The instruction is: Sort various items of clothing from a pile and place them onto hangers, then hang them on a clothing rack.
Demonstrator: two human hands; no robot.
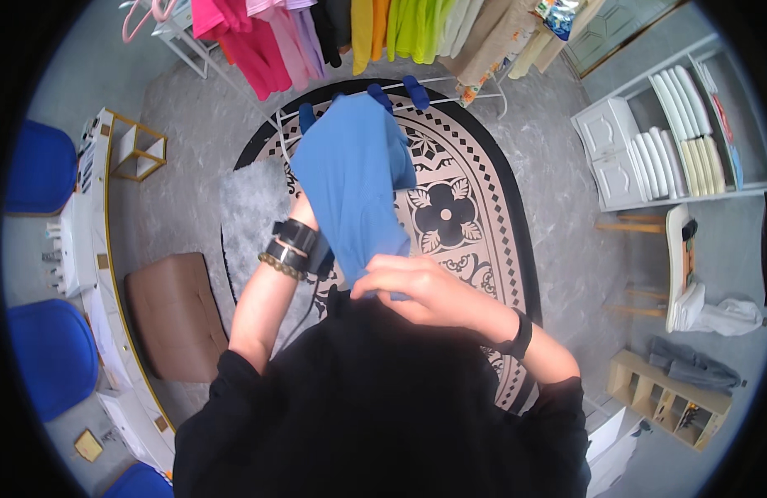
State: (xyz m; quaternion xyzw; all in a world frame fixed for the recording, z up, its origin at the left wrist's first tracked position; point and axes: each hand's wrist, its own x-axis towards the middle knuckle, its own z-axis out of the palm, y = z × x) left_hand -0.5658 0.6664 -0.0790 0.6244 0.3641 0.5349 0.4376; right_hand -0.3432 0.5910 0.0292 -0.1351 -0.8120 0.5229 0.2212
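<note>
A blue cloth garment (346, 166) hangs in loose folds in front of my chest. Its exact kind cannot be made out. My right hand (412, 286) pinches the garment's near end, close to my body, with thumb and fingers together. My left hand (305, 212) reaches in at the garment's left side; only the part by the wrist shows, and the cloth covers its fingers. Dark bands and a beaded bracelet sit on the left wrist, and one black band is on the right.
A clothes rack with colourful garments (259, 54) stands ahead, blue slippers (416, 93) on its lower bar. Underfoot lies a patterned rug (474, 166). A brown stool (174, 315) and a dressing table are left; a shelf unit with folded cloths (616, 149) and an ironing board (675, 266) are right.
</note>
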